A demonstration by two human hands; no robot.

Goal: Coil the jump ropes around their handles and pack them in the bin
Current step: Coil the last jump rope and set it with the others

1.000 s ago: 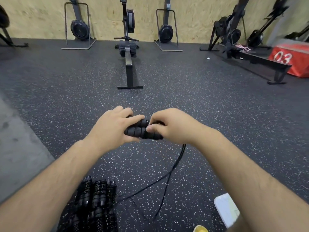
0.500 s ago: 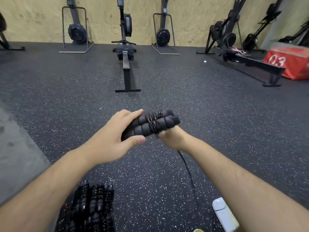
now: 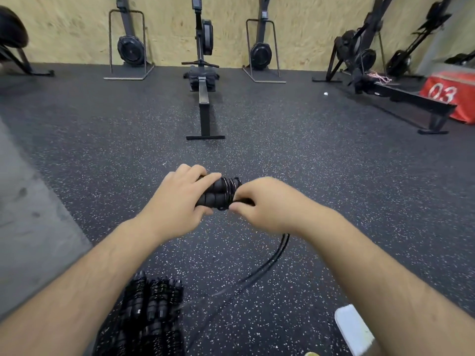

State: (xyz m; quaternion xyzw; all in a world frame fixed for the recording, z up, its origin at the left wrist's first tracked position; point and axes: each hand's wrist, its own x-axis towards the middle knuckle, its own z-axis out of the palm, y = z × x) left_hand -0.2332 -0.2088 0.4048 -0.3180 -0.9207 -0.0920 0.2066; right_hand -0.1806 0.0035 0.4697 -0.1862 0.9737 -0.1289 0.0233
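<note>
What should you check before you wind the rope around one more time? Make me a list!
1. Left hand grips the two black foam handles side by side: ok.
2. Right hand pinches the thin black rope at the handles: ok.
3. Wraps already on the handles sit close together: ok.
4. Loose black rope hanging below to the speckled rubber floor is free of knots: cannot tell, it blurs lower down.
5. Rope all wound up: not ok, a long piece is left.
6. Pile of coiled black jump ropes sits near for packing: ok; its bin cannot be made out.
</note>
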